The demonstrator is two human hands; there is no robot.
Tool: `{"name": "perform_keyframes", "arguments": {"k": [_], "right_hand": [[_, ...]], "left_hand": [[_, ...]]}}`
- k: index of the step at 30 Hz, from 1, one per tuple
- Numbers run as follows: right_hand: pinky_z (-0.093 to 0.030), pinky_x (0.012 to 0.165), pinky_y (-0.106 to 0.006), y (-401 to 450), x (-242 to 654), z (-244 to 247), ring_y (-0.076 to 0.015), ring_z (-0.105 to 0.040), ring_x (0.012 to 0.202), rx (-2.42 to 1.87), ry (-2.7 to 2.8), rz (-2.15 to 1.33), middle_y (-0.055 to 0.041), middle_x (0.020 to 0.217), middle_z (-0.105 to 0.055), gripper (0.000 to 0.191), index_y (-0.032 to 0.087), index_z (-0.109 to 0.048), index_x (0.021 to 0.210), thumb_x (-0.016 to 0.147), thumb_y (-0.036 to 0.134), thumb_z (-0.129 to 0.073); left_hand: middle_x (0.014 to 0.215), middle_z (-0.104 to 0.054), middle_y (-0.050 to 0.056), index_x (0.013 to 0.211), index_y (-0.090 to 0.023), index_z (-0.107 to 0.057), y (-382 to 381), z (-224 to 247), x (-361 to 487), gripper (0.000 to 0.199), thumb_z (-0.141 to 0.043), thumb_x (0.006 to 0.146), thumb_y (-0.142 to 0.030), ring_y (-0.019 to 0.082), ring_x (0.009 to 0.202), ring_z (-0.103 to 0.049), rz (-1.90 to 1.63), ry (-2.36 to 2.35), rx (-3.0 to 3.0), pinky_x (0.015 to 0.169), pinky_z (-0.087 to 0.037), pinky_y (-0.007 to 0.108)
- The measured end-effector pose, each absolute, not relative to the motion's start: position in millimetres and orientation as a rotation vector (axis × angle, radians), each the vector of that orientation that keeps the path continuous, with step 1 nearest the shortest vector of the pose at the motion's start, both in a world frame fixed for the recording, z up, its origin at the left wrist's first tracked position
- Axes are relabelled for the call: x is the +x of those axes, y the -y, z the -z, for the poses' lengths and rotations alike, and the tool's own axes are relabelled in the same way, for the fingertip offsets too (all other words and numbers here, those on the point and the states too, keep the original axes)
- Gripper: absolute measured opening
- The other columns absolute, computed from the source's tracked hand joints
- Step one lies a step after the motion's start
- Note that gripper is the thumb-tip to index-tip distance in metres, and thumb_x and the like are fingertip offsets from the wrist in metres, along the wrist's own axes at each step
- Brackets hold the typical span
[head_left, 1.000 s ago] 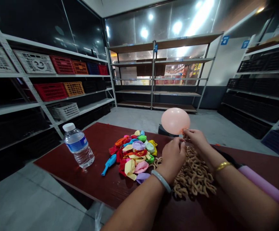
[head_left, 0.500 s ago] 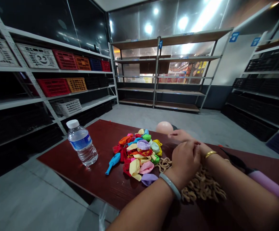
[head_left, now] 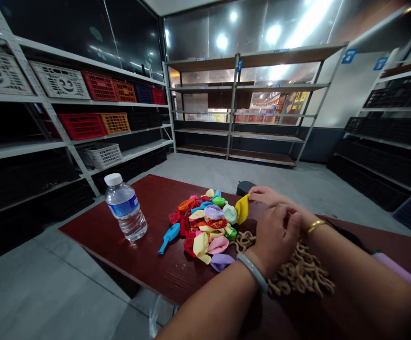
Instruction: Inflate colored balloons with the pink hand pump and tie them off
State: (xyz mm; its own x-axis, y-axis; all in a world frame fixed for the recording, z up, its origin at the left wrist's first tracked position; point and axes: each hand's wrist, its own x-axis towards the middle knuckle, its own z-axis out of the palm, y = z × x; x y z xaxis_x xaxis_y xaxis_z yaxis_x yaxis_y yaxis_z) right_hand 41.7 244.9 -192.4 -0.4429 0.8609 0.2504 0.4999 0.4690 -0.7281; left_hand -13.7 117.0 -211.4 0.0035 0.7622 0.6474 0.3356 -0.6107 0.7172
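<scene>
A pile of deflated balloons (head_left: pixel 214 212) in many colours lies on the dark red table (head_left: pixel 120 250). My right hand (head_left: pixel 269 196) reaches past the left one to the pile's right edge, its fingertips closed on a yellow balloon (head_left: pixel 242 209) that stands up from the pile. Nearer to me, my left hand (head_left: pixel 279 231) is curled above the tan rubber-like loops (head_left: pixel 303 274); whatever its fingers may hold is hidden. The left wrist has a pale bangle, the right a gold one.
A water bottle (head_left: pixel 126 208) stands on the table's left part. Beyond the far edge is a dark rounded object (head_left: pixel 245 187). A pink object (head_left: pixel 400 274) lies at the right. Shelves with crates (head_left: pixel 94 86) line the room.
My right hand has taken hold of the yellow balloon and raised its end. The pale round object beyond the table is out of sight. The view has shifted slightly.
</scene>
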Motion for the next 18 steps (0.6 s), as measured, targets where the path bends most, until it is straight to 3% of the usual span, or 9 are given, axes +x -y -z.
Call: {"name": "perform_keyframes", "arguments": {"k": [2, 6, 9, 12, 15, 18], "right_hand": [[-0.054, 0.078, -0.038, -255, 49, 178, -0.018, -0.062, 0.093, -1.171, 2.176, -0.866, -0.0078, 0.113, -0.062, 0.034, 0.016, -0.059, 0.115, 0.091, 0.038, -0.057], [-0.048, 0.061, -0.027, -248, 66, 156, -0.0145, -0.062, 0.068, -1.199, 2.21, -0.854, -0.0034, 0.076, -0.067, 0.022, 0.016, -0.063, 0.079, 0.089, 0.03, -0.048], [-0.044, 0.06, -0.027, -236, 77, 145, -0.0147, -0.06, 0.066, -1.207, 2.26, -0.69, -0.0018, 0.069, -0.066, 0.017, 0.02, -0.061, 0.073, 0.081, 0.027, -0.048], [-0.04, 0.063, -0.03, -224, 87, 140, -0.0164, -0.055, 0.067, -1.239, 2.322, -0.423, -0.002, 0.068, -0.063, 0.01, 0.021, -0.062, 0.07, 0.073, 0.028, -0.055], [-0.037, 0.073, -0.033, -206, 97, 141, -0.0201, -0.054, 0.08, -1.248, 2.337, -0.18, -0.0054, 0.081, -0.064, 0.011, 0.021, -0.064, 0.073, 0.071, 0.03, -0.058], [-0.035, 0.083, -0.038, -184, 106, 147, -0.0251, -0.053, 0.096, -1.234, 2.36, 0.112, -0.0087, 0.095, -0.064, 0.014, 0.02, -0.065, 0.079, 0.076, 0.031, -0.057]], "left_hand": [[0.078, -0.063, 0.006, 0.081, -0.017, -0.059, -122, 217, -12, 0.044, -0.03, 0.098, -0.046, 0.018, 0.077, -0.058, -1.623, -1.097, 1.809, 0.074, -0.045, 0.032], [0.058, -0.053, 0.005, 0.063, -0.016, -0.054, -136, 230, -3, 0.066, -0.02, 0.094, -0.063, 0.016, 0.058, -0.051, -1.48, -0.996, 1.437, 0.06, -0.042, 0.03], [0.073, -0.063, 0.01, 0.084, -0.012, -0.064, -140, 236, 4, 0.071, -0.024, 0.09, -0.07, 0.017, 0.064, -0.057, -1.343, -0.835, 1.191, 0.058, -0.044, 0.03], [0.1, -0.068, 0.014, 0.115, -0.013, -0.061, -139, 236, 8, 0.07, -0.031, 0.088, -0.071, 0.021, 0.086, -0.064, -1.341, -0.637, 1.023, 0.066, -0.051, 0.032], [0.111, -0.066, 0.014, 0.121, -0.017, -0.059, -138, 233, 9, 0.067, -0.033, 0.089, -0.069, 0.023, 0.1, -0.063, -1.381, -0.45, 0.894, 0.074, -0.053, 0.033], [0.108, -0.068, 0.011, 0.112, -0.017, -0.063, -138, 226, 7, 0.057, -0.038, 0.091, -0.065, 0.019, 0.096, -0.065, -1.402, -0.354, 0.671, 0.077, -0.054, 0.031]]}}
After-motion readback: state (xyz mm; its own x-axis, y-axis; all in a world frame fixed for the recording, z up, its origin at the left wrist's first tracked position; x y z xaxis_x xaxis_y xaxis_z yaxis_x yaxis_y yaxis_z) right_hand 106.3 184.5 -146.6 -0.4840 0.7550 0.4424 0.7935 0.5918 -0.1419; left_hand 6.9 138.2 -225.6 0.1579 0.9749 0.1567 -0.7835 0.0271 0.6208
